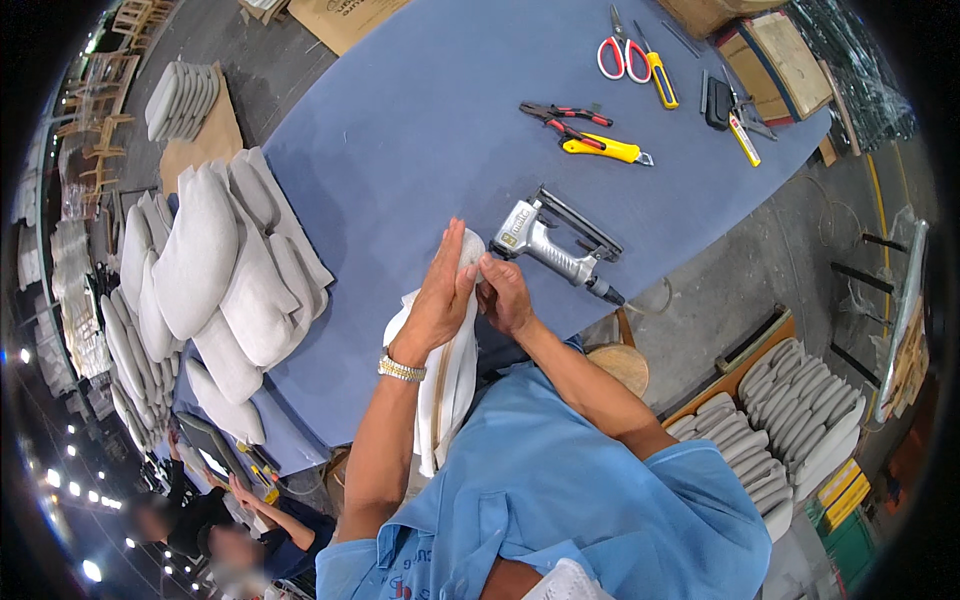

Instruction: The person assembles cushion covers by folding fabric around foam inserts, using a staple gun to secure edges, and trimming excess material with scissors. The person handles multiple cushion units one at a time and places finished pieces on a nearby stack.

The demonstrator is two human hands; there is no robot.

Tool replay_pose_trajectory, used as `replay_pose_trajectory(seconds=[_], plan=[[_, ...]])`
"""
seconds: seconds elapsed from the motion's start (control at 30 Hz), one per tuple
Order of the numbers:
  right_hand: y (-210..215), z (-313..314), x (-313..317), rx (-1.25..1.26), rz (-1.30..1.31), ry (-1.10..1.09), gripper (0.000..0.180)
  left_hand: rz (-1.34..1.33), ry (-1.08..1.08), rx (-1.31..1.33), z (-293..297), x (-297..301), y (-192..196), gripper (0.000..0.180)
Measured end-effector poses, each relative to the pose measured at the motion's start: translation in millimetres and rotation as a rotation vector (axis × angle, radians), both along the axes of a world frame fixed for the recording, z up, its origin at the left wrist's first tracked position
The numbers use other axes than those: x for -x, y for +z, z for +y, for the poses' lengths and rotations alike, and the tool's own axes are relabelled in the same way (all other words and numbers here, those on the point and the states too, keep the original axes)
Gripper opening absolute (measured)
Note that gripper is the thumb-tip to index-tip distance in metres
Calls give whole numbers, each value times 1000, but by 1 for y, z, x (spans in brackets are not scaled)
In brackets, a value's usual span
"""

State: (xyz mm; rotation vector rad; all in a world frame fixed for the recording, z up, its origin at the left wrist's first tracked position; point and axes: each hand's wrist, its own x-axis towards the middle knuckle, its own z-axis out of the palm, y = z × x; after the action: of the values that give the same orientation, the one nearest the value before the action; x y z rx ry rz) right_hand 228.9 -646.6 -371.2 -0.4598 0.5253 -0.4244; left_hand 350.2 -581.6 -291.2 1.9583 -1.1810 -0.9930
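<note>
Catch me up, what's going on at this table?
A person is handling a pale padded piece at the blue table's edge. The left hand lies flat along it, fingers straight; the right hand curls at its far end. A silver staple gun lies just to the right, untouched, and light grey padded pieces are piled on the left.

Counter (400,130) open beyond left hand (438,292); cushion pile (265,315) bars far left; staple gun (530,237) crowds right hand (507,297), pliers (542,112) beyond.
</note>
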Motion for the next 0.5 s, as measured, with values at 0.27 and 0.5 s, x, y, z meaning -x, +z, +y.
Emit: replay_pose_trajectory(seconds=[0.27,0.5], plan=[[13,-13,1,133,148,63,49,-152,52,-72,1,14,15,77],[0,-62,39,1180,845,-84,47,-319,138,-192,2,23,24,77]])
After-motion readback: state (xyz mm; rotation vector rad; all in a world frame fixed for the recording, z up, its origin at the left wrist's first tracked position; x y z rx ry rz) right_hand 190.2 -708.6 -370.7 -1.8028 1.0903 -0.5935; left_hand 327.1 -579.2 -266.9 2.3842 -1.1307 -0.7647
